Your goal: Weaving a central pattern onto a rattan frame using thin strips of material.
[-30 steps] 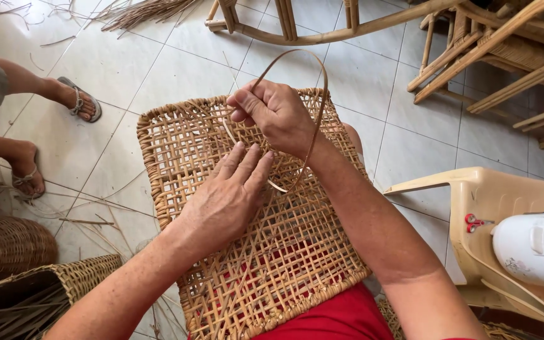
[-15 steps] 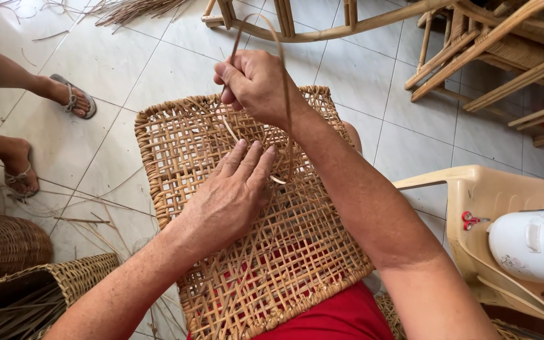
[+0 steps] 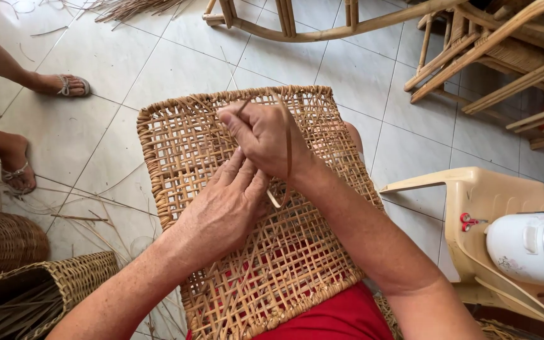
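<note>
Right hand (image 3: 262, 138) closed in a pinch on a thin cane strip (image 3: 288, 148), thumb and fingertips gripping it near the top, strip looping down the back of the hand and ending just below the wrist side, its loose end touching the woven panel (image 3: 310, 252). Left hand (image 3: 225, 208) flat, fingers together and slightly curled, pressed down on the panel just below and left of the right hand, fingertips touching the right palm's underside. Panel is an open cane lattice, roughly square, lying under both hands and resting on the lap over red cloth (image 3: 335, 318) near the forearms. Beyond the right hand, up the tiled floor (image 3: 158, 69), a curved wooden chair frame (image 3: 322, 28). Right of the right forearm, a beige plastic chair (image 3: 473, 201) with a white pot (image 3: 527, 245) on it and small red scissors (image 3: 468, 220) beside the pot. Left of the left hand, well apart, another person's two sandalled feet (image 3: 64, 85). Near the left elbow, a woven basket (image 3: 39, 289) holding loose strips, and a darker round basket (image 3: 1, 242) just beyond it.
</note>
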